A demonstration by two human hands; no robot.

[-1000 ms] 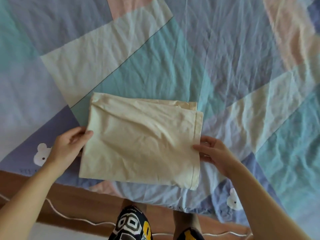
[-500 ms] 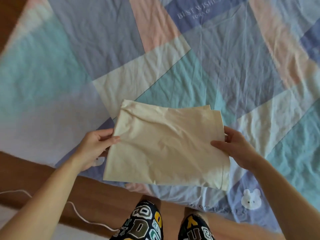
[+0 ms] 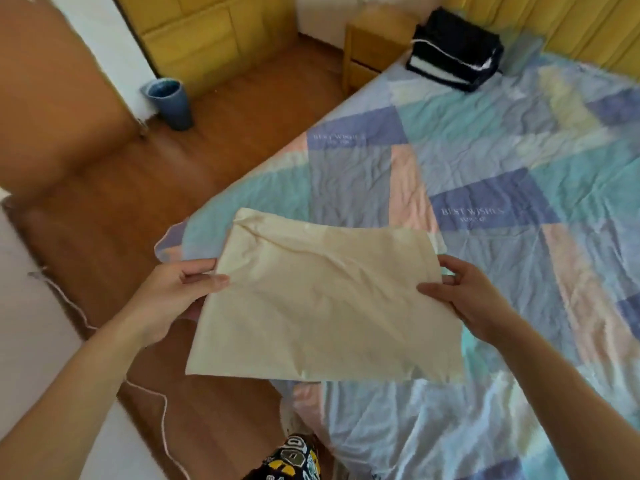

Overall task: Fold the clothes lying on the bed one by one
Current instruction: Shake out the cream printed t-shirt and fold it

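Note:
A folded cream garment is held up flat above the near corner of the bed. My left hand pinches its left edge, thumb on top and fingers underneath. My right hand grips its right edge the same way. At the far end of the bed lies a stack of folded dark and white clothes.
The bed has a pastel patchwork sheet. A wooden nightstand stands by the bed's far left corner. A blue bin sits on the wooden floor near yellow cabinets. A white cord trails across the floor by my legs.
Both hands have lifted the folded cream garment off the bed and carried it left over the corner. My view has swung up and left, so the floor, nightstand and dark stack now show.

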